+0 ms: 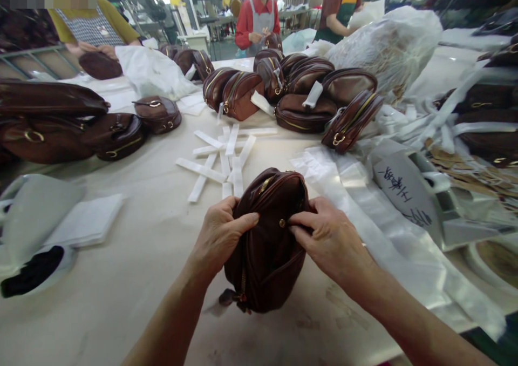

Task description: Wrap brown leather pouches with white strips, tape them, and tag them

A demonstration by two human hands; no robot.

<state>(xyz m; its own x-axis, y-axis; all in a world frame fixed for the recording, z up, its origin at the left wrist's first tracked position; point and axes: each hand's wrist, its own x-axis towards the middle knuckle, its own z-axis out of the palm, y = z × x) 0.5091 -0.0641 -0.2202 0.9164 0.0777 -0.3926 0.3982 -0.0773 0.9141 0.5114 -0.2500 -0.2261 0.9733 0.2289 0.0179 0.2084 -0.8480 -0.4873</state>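
Observation:
A dark brown leather bag with a gold zipper is held upright over the table, right in front of me. My left hand grips its left side, thumb pressed on the front and fingers behind. With thumb and fingers, my right hand pinches the edge of the open front pocket, close to a small gold snap. The pocket gapes, and its inside is too dark to make out. A zipper pull wrapped in clear plastic hangs at the bag's lower left.
White strips lie piled beyond the bag. Finished-looking brown bags stand behind them, with more bags at left. Plastic sleeves and a grey holder lie right. White sheets are at left. Several people work across the table.

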